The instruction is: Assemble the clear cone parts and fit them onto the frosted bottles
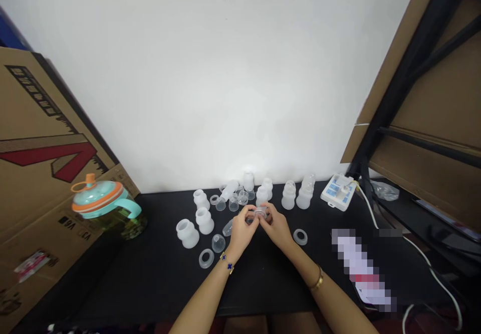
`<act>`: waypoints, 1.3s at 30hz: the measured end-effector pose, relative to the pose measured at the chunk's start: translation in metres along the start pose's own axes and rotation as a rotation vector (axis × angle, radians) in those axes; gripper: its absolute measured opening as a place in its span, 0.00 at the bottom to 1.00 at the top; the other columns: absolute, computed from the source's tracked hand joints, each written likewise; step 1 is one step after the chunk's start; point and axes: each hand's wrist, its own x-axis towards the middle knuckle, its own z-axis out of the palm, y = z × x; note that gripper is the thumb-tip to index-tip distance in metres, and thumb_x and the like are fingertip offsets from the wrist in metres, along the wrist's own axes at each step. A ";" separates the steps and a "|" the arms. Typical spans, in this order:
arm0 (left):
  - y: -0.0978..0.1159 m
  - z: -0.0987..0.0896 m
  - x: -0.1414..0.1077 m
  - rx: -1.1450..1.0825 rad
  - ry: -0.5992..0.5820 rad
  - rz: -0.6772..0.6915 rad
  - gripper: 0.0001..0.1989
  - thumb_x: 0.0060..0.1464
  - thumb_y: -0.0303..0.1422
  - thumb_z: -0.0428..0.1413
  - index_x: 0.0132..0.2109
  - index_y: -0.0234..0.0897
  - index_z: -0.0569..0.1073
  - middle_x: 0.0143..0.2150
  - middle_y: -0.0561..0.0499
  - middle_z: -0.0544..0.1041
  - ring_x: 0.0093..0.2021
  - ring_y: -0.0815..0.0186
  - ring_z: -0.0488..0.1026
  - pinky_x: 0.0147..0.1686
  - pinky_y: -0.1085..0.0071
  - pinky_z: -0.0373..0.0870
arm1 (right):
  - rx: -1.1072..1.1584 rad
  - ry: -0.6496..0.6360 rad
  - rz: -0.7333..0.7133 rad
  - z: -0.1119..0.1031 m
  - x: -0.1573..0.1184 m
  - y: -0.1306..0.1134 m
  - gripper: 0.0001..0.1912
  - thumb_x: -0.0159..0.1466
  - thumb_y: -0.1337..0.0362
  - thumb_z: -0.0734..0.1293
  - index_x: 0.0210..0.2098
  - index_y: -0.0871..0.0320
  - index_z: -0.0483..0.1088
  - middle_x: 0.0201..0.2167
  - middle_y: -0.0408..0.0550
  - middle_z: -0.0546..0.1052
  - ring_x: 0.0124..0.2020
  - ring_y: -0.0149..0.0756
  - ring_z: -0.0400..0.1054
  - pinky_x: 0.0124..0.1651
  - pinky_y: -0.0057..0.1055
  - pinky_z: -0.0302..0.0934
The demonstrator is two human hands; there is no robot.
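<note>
Both hands meet above the black table, fingertips pinching a small translucent bottle ring [260, 213]. My left hand [242, 228] grips its left side and my right hand [277, 225] its right side; fingers partly cover it. Just left of my left hand lie a clear dome-shaped cap [218, 243] and a loose translucent ring [211, 259]. White bottle bodies [188, 234] stand open-topped farther left. Another ring [300, 237] lies right of my right hand. Beyond the hands are several clear caps [233, 203] and more white bottles. Two bottles with clear caps [289, 195] stand at the back right.
A teapot-like jug [112, 209] with an orange-rimmed lid stands at the left by a cardboard box [41, 138]. To the right are a white power strip [338, 192], its cable [421, 251] and a blurred-out phone [363, 269]. A white wall [240, 83] rises behind.
</note>
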 end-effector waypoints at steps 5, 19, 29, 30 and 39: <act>0.002 0.000 -0.001 0.014 -0.001 0.004 0.08 0.56 0.32 0.56 0.44 0.39 0.73 0.34 0.51 0.83 0.34 0.64 0.80 0.32 0.74 0.72 | -0.004 0.013 -0.020 -0.001 0.000 -0.002 0.16 0.64 0.59 0.64 0.51 0.54 0.68 0.30 0.42 0.78 0.23 0.33 0.70 0.29 0.26 0.60; 0.000 0.000 -0.001 0.053 0.021 0.010 0.07 0.54 0.30 0.57 0.42 0.39 0.73 0.31 0.54 0.81 0.31 0.67 0.78 0.29 0.76 0.69 | -0.026 0.001 -0.020 -0.002 0.000 -0.001 0.17 0.63 0.60 0.65 0.51 0.54 0.67 0.32 0.42 0.79 0.23 0.32 0.69 0.29 0.26 0.60; -0.003 -0.001 0.000 0.037 0.027 0.022 0.07 0.54 0.31 0.57 0.41 0.39 0.73 0.29 0.54 0.80 0.29 0.68 0.76 0.30 0.76 0.70 | -0.043 0.011 -0.023 -0.002 0.000 0.000 0.16 0.64 0.58 0.65 0.51 0.53 0.68 0.31 0.41 0.79 0.22 0.32 0.68 0.29 0.26 0.59; -0.003 -0.001 0.000 0.039 0.031 0.024 0.07 0.54 0.31 0.57 0.41 0.39 0.73 0.29 0.54 0.80 0.29 0.68 0.76 0.30 0.76 0.70 | -0.047 0.011 -0.025 -0.002 0.000 0.000 0.16 0.64 0.58 0.65 0.51 0.53 0.69 0.32 0.42 0.79 0.22 0.32 0.68 0.29 0.26 0.58; -0.003 -0.001 0.001 0.044 0.034 0.015 0.07 0.53 0.31 0.57 0.41 0.39 0.73 0.28 0.55 0.78 0.27 0.68 0.75 0.30 0.76 0.69 | -0.062 0.007 -0.019 -0.003 0.000 -0.003 0.17 0.64 0.57 0.64 0.51 0.53 0.69 0.32 0.41 0.79 0.23 0.33 0.67 0.30 0.27 0.58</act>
